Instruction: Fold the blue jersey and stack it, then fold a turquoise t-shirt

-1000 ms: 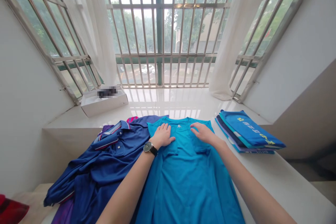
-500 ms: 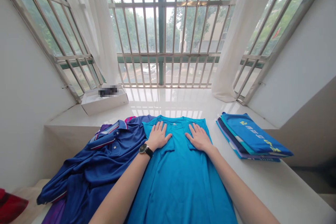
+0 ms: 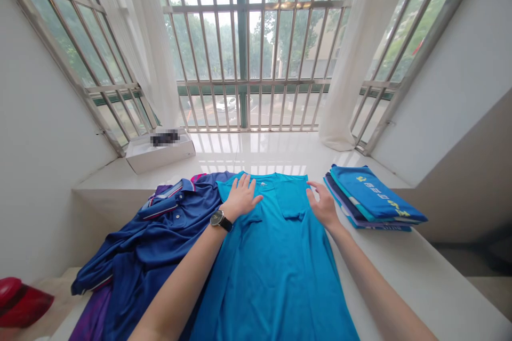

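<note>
A bright blue T-shirt point(image 3: 276, 266) lies spread out in front of me, its sleeves folded inward over the body and its neckline toward the window. My left hand point(image 3: 242, 197), with a black-strapped watch point(image 3: 218, 218) on the wrist, rests flat on the shirt's upper left, fingers spread. At the shirt's upper right edge is my right hand point(image 3: 323, 203), fingers apart and slightly curled, holding nothing. Left of the shirt lies a dark blue polo shirt point(image 3: 160, 240) with a striped collar, loosely laid over purple clothing point(image 3: 91, 314).
A stack of folded shirts point(image 3: 376, 197) sits on the white ledge point(image 3: 260, 149) at right. At the back left is a white box point(image 3: 160, 154) with a blurred dark item. Barred windows and white curtains point(image 3: 344, 90) border the ledge. Something red point(image 3: 24, 301) is at lower left.
My right hand has lifted off the folded sleeve and shifted right to the shirt's edge. My left hand stays flat on the shirt. The view has turned slightly right.
</note>
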`<state>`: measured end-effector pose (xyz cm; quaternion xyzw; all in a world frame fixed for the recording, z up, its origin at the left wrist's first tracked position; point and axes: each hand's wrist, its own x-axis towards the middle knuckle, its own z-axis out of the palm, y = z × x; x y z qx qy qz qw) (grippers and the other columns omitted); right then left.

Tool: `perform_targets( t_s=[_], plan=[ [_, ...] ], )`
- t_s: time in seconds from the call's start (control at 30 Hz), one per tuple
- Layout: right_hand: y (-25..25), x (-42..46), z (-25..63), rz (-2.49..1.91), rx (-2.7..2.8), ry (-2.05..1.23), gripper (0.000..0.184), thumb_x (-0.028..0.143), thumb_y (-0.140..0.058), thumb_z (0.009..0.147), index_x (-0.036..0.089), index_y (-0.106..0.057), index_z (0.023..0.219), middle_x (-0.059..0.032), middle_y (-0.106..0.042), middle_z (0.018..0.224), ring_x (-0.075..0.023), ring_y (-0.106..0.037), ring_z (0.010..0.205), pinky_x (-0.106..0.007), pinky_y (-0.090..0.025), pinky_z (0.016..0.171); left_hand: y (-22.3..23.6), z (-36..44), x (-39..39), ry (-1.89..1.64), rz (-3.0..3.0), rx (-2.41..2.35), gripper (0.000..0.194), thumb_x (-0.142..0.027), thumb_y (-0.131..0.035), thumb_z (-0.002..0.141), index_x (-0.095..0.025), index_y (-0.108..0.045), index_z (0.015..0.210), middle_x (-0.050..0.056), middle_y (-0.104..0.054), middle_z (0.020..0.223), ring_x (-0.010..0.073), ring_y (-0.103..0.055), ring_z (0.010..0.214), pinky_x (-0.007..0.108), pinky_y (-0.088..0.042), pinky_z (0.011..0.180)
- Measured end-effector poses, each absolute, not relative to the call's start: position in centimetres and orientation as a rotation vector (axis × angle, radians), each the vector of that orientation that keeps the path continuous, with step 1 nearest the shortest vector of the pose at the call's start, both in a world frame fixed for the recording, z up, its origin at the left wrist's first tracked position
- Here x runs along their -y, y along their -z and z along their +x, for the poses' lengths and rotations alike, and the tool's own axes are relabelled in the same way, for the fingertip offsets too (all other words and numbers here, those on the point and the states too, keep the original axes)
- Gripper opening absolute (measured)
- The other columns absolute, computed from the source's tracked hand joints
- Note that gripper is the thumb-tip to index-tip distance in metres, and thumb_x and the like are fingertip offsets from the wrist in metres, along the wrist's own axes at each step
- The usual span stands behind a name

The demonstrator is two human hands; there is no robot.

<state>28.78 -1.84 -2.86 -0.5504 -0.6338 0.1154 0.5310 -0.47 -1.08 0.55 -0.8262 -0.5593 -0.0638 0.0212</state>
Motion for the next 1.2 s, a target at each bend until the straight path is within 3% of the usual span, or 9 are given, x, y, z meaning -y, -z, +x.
perform_targets(
  t_s=[0.2, 0.37, 0.53, 0.63, 0.7, 0.77, 0.93, 1.1, 1.2],
  plan=[
    [3.6, 14.6, 27.8, -1.448, 2.019, -0.226, 0.051, 0.052, -0.048, 0.094, 0.023, -0.056, 0.134, -0.0125, -0.051, 0.146, -0.0288, -0.044, 0.137, -0.051, -0.037, 0.114, -3.1, -0.5, 5.4, 0.096, -2.747, 1.602, 0.064, -0.056, -0.040, 0.097, -0.013, -0.047, 0.144, 0.019, -0.036, 0.156, 0.0355, -0.022, 0.148, 0.053, -0.024, 0.117],
    [4.8, 22.5, 28.8, -1.654, 2.153, -0.241, 0.058, 0.055, -0.045, 0.094, 0.020, -0.053, 0.140, -0.0142, -0.046, 0.151, -0.0318, -0.042, 0.139, -0.051, -0.035, 0.116, -3.1, -2.4, 11.0, 0.005, -2.794, 1.618, 0.053, -0.047, -0.055, 0.092, -0.018, -0.055, 0.137, 0.016, -0.044, 0.151, 0.0351, -0.031, 0.144, 0.050, -0.029, 0.116],
    [3.8, 27.6, 30.4, -1.578, 1.846, -0.239, 0.051, 0.054, -0.047, 0.090, 0.020, -0.062, 0.124, -0.0143, -0.059, 0.136, -0.0302, -0.054, 0.127, -0.047, -0.045, 0.108, -3.2, -1.8, 17.5, 0.450, -2.949, 1.563, 0.039, -0.039, -0.052, 0.093, -0.019, -0.063, 0.125, 0.012, -0.060, 0.134, 0.0293, -0.052, 0.126, 0.042, -0.041, 0.107],
    [3.3, 32.5, 29.5, -1.607, 1.558, -0.389, 0.041, 0.054, -0.049, 0.090, 0.022, -0.068, 0.107, -0.0106, -0.072, 0.112, -0.0254, -0.068, 0.100, -0.038, -0.056, 0.089, -3.0, 0.5, 19.5, 0.719, -3.110, 1.534, 0.035, -0.036, -0.049, 0.094, -0.020, -0.066, 0.120, 0.010, -0.068, 0.120, 0.0258, -0.061, 0.112, 0.037, -0.046, 0.100],
    [3.3, 36.0, 28.0, -1.637, 1.422, -0.499, 0.039, 0.056, -0.053, 0.088, 0.023, -0.070, 0.099, -0.0076, -0.075, 0.097, -0.0229, -0.071, 0.083, -0.033, -0.058, 0.078, -3.0, 2.5, 19.6, 0.860, -3.208, 1.602, 0.034, -0.034, -0.050, 0.092, -0.019, -0.067, 0.117, 0.009, -0.071, 0.113, 0.0243, -0.064, 0.105, 0.035, -0.049, 0.096],
    [3.4, 38.9, 26.2, -1.633, 1.354, -0.593, 0.038, 0.057, -0.056, 0.086, 0.023, -0.071, 0.096, -0.0061, -0.076, 0.092, -0.0218, -0.071, 0.079, -0.030, -0.058, 0.075, -3.0, 4.5, 19.3, 0.998, -3.319, 1.724, 0.035, -0.035, -0.053, 0.090, -0.017, -0.067, 0.117, 0.010, -0.071, 0.113, 0.0236, -0.065, 0.104, 0.034, -0.050, 0.093],
    [3.1, 42.0, 24.4, -1.586, 1.263, -0.732, 0.039, 0.058, -0.062, 0.080, 0.023, -0.073, 0.093, -0.0077, -0.077, 0.093, -0.0232, -0.073, 0.082, -0.028, -0.059, 0.076, -3.3, 8.3, 19.2, 1.400, -3.625, 1.982, 0.051, -0.046, -0.058, 0.088, -0.018, -0.057, 0.131, 0.012, -0.055, 0.140, 0.0258, -0.053, 0.125, 0.035, -0.044, 0.102],
    [3.5, 41.7, 25.3, -1.536, 1.094, -0.789, 0.043, 0.061, -0.063, 0.079, 0.021, -0.073, 0.092, -0.0089, -0.076, 0.087, -0.0246, -0.073, 0.082, -0.030, -0.059, 0.076, -2.4, 10.5, 19.5, 1.645, -3.263, 2.447, 0.066, -0.046, -0.062, 0.086, -0.018, -0.041, 0.142, 0.016, -0.044, 0.148, 0.0287, -0.044, 0.133, 0.039, -0.039, 0.106],
    [4.2, 41.3, 25.2, -1.503, 1.116, -0.855, 0.044, 0.062, -0.060, 0.080, 0.021, -0.073, 0.092, -0.0091, -0.076, 0.086, -0.0241, -0.073, 0.082, -0.029, -0.059, 0.077, -2.0, 11.2, 19.3, 1.733, -3.155, 2.621, 0.061, -0.044, -0.059, 0.089, -0.020, -0.039, 0.141, 0.015, -0.039, 0.151, 0.0265, -0.041, 0.136, 0.036, -0.042, 0.104]
  ],
)
